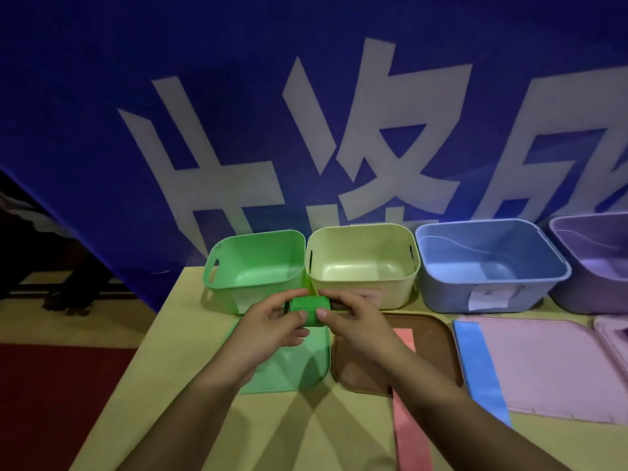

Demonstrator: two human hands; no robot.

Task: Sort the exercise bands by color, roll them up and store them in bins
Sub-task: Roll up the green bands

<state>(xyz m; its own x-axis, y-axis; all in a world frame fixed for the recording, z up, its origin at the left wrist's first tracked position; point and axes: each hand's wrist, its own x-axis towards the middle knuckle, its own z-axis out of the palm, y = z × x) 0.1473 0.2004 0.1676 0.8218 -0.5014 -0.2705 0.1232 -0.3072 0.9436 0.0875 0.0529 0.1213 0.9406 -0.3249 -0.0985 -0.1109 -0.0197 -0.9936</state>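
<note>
A rolled green band [308,309] is held between both hands just in front of the bins. My left hand [272,322] grips its left end and my right hand [356,321] grips its right end, thumbs on the near side. Beneath them lies a green lid [299,365]. Behind stand a green bin [255,270], a cream bin [362,263], a blue bin [489,263] and a purple bin [598,260]. A pink band [409,426] lies flat over a brown lid [438,341]. A blue band [479,365] lies on a pink lid [550,365].
The yellow table [190,385] ends at its left edge, with red floor beyond. A blue banner [238,113] with white characters hangs right behind the bins. Another pink lid [611,338] shows at the far right edge.
</note>
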